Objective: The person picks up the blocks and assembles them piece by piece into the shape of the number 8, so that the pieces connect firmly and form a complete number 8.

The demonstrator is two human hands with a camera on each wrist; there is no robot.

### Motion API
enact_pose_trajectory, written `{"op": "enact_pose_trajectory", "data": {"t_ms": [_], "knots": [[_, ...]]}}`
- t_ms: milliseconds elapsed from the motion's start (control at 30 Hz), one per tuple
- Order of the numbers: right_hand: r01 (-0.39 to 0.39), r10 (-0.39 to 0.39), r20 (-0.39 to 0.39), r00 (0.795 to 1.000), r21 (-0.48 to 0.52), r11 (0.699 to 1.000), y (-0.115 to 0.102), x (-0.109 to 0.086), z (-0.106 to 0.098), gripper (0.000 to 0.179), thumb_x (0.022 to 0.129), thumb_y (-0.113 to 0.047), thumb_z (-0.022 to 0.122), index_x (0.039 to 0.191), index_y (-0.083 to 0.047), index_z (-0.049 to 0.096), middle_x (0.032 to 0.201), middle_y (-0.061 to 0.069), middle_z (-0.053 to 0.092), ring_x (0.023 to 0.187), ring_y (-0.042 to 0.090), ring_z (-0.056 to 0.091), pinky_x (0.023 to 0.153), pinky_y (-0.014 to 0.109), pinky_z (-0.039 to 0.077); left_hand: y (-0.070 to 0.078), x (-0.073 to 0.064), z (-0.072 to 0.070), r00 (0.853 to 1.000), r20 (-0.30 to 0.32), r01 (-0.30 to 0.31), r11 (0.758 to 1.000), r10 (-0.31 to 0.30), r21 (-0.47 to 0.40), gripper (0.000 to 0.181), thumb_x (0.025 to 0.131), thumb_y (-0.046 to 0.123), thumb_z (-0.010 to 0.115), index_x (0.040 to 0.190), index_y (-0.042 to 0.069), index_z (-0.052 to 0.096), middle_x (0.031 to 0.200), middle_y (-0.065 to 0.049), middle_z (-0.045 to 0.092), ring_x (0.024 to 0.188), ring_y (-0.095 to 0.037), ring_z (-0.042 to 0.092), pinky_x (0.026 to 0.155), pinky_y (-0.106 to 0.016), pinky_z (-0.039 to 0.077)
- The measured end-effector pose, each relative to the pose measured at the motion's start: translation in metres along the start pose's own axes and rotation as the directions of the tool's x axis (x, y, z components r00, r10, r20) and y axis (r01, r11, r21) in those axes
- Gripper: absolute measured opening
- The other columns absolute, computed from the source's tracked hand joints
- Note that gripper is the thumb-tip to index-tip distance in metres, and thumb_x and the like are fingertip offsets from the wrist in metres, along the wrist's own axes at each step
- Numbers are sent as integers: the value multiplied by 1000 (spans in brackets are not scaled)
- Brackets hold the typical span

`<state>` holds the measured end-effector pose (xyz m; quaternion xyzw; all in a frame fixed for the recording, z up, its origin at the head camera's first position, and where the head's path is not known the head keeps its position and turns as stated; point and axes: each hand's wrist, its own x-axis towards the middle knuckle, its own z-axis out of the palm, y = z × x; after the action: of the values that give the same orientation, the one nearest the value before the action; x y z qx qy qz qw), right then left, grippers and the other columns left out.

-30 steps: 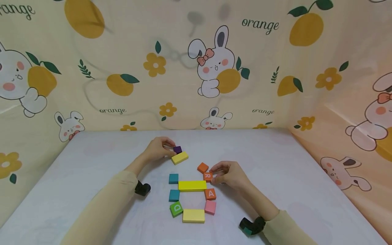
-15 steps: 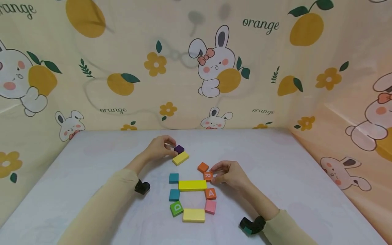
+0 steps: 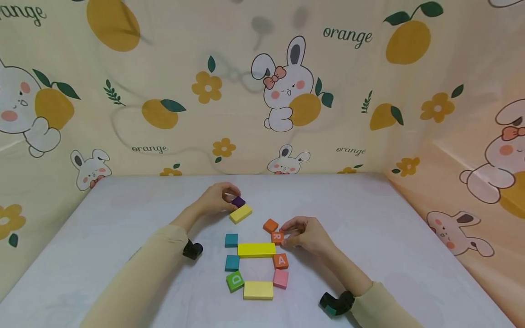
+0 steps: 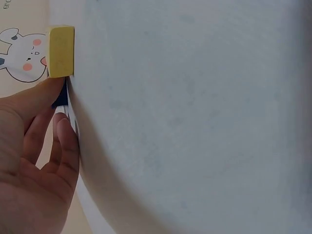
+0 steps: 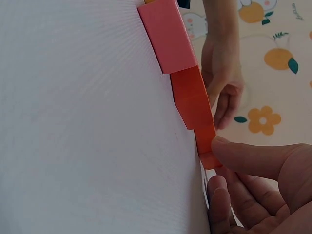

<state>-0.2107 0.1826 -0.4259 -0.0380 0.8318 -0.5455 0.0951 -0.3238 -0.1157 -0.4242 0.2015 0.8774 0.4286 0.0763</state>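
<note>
At the back of the table my left hand (image 3: 216, 199) pinches a small purple block (image 3: 238, 202) between thumb and fingers. A pale yellow oblong block (image 3: 240, 213) lies against it; in the left wrist view this yellow block (image 4: 61, 51) stands just beyond the thumb tip, with the purple one mostly hidden. My right hand (image 3: 308, 234) has its thumb and fingertips at the orange block marked R (image 3: 277, 238), pinching it. In the right wrist view the thumb presses that orange block's side (image 5: 205, 140). Another orange block (image 3: 270, 225) sits tilted behind it, touching.
Nearer me, blocks form a ring: a bright yellow bar (image 3: 256, 250), two teal blocks (image 3: 231, 240), a green D block (image 3: 235, 281), a pale yellow block (image 3: 258, 290), a pink block (image 3: 280, 279) and an orange A block (image 3: 280, 261). A patterned cloth (image 3: 246, 136) hangs behind.
The purple block has turned slightly in my left fingers, and the yellow oblong beside it has tilted a little more. My right hand stays at the R block.
</note>
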Motion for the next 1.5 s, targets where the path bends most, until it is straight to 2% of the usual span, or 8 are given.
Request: {"op": "enact_pose_trajectory", "data": {"t_ms": [267,500,600,733,833,967,1200,1500], "knots": [[4,-5,7,1000,5,1000,0,0,0,28,75,0,84,100,-5,73,96,5,71,78,24,58,62,26,48,-4,-2,-2,1000,-29,14,997,-11,74,36,80,13,84,111,7,65,107,-5,66,91,-23,58,86,-36,50],[-9,9,-2,1000,-4,1000,-1,0,2,27,75,0,84,99,-7,73,95,4,70,79,24,58,62,27,48,-6,-16,-19,999,-48,-7,998,10,69,39,78,20,86,111,10,66,105,0,65,95,-22,57,85,-37,48],[-20,20,-3,1000,-3,1000,-1,0,3,27,75,-1,84,99,-8,73,95,4,70,77,24,56,62,27,48,-1,-29,-27,998,-13,-61,997,61,39,40,76,21,87,109,12,67,105,2,66,96,-24,58,83,-38,49],[-26,26,-5,1000,1,1000,0,1,4,28,74,-1,84,99,-8,73,95,4,70,76,23,56,62,28,47,9,-45,-31,988,92,-124,992,124,-3,39,75,24,88,107,16,68,106,3,67,97,-27,59,81,-38,51],[-23,23,-7,1000,0,1000,-1,0,2,27,74,0,84,98,-8,73,95,4,70,76,24,56,62,28,48,17,-52,-29,977,154,-143,989,146,-29,38,76,27,87,107,18,67,106,3,67,97,-27,59,81,-38,52],[-20,20,-5,1000,-3,1000,-1,-2,0,27,75,0,83,99,-7,73,96,4,69,76,24,56,62,28,48,22,-54,-22,969,194,-142,988,150,-58,37,77,24,86,108,16,67,106,2,66,95,-26,58,81,-39,52],[-13,13,3,1000,2,1000,0,-1,-1,28,74,0,84,99,-6,73,95,4,69,75,23,56,62,28,47,21,-50,-9,969,219,-109,993,117,-49,35,79,20,85,107,14,67,103,0,66,87,-24,57,73,-36,52],[-4,4,14,1000,2,1000,0,1,-1,28,74,1,83,99,-7,73,94,4,70,77,24,57,62,28,47,23,-47,-3,966,244,-90,996,89,-7,31,81,12,83,107,13,66,104,2,67,79,-22,58,70,-33,51]]}}
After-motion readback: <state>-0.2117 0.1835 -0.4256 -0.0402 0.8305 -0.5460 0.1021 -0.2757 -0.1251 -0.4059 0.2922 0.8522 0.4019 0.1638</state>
